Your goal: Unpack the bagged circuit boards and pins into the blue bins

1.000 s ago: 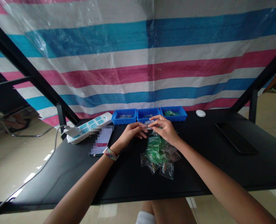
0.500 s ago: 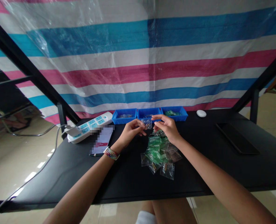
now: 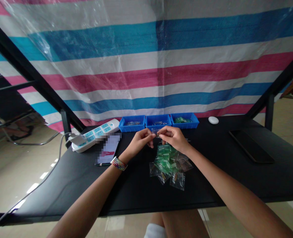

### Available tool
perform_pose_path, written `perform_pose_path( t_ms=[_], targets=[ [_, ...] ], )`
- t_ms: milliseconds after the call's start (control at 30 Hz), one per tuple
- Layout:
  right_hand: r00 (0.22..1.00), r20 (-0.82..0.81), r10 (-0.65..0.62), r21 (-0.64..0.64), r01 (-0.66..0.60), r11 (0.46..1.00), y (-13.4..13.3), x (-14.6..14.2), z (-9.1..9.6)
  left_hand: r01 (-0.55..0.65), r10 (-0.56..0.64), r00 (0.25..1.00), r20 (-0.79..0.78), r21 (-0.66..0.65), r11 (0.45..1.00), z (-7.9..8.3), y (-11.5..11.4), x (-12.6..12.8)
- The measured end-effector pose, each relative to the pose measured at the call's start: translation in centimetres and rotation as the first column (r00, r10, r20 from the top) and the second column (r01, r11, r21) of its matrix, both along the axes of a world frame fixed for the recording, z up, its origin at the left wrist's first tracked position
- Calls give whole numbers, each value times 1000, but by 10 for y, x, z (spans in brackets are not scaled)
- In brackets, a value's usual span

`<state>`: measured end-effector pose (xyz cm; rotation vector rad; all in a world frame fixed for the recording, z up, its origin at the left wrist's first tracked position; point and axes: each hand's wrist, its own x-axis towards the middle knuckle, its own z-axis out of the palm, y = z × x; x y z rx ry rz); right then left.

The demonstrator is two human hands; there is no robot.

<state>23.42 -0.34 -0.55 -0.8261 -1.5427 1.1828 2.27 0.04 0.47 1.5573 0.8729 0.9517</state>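
Observation:
Over the middle of the table, my left hand [image 3: 141, 141] is closed in a pinch on a small clear plastic bag [image 3: 155, 131]. My right hand [image 3: 174, 138] meets it from the other side, its thumb and fingers closed at the bag's right edge. Brass-coloured bits show faintly at the bag, partly covered by the fingers. Just below my right hand lies a heap of small bags [image 3: 166, 160], some green, some clear. Two clear bags at the heap's near edge hold thin brass-coloured pieces [image 3: 176, 177]. Metal pins lie partly hidden behind my right hand.
Three blue bins, left [image 3: 121, 127], middle [image 3: 150, 126] and right [image 3: 194, 125], line the table's back; the right one holds green pieces. A power strip [image 3: 99, 132] and a phone [image 3: 109, 148] lie left. Rightward are a white oval object [image 3: 213, 120] and a dark phone-like slab [image 3: 251, 146].
My right hand has moved down and left, and its fingers have closed at the bag's edge. The middle bin shows more fully. My left hand has barely moved.

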Motion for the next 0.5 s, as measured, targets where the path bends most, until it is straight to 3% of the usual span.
perform_pose_path(
  t_ms=[133,300,400,500],
  targets=[
    [994,36,-103,171,95,981,0,2,2,11,-12,1000,-9,-61,998,-2,1,0],
    [947,186,-263,590,107,800,-5,6,7,38,-27,997,71,-159,987,-4,2,-1],
    [922,241,-304,685,61,726,-8,6,6,46,-25,992,121,-179,983,-4,2,-2],
    [897,283,-339,706,44,707,-8,5,3,68,-39,987,158,-184,981,-4,3,-4]
  ],
)
